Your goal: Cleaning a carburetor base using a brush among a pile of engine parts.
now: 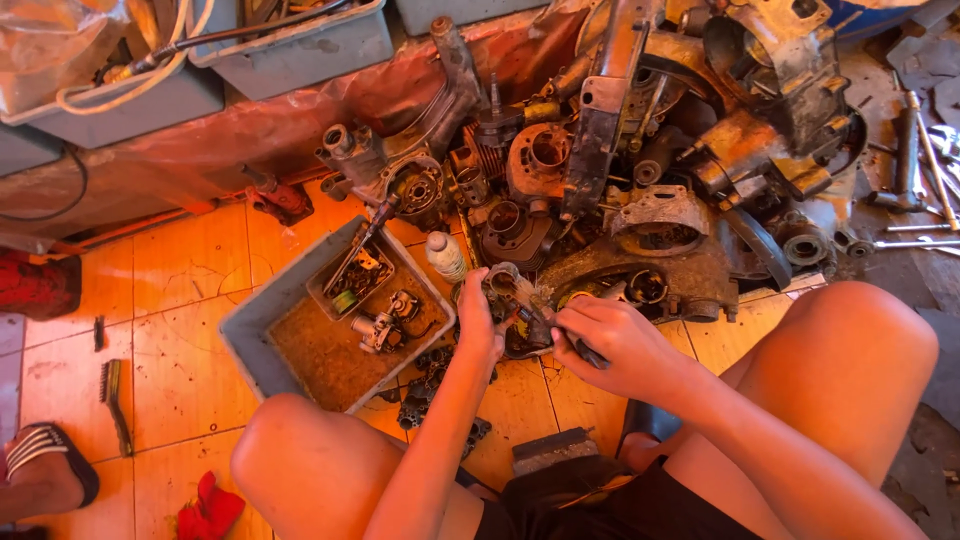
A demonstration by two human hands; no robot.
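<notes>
Left of the small metal part [505, 290]: grey tray [262, 318] of parts, white bottle [446, 255]; engine scrap heap [640, 170] behind. Left hand [478, 315] clenched around part; right hand [605, 340] gripping brush [545, 312] against it

**Where things lie on the workshop floor**

A tray [262, 330] sits on the tiled floor [180, 290], left of the hands, with small engine pieces [380, 320] in it. A bottle [446, 256] stands just beside its far right edge. Behind lies a heap of engine parts [640, 190]. Loose tools [915, 170] lie at the far right. A wire brush [115, 400] lies left of the tray, a rag [208, 508] nearer.
</notes>
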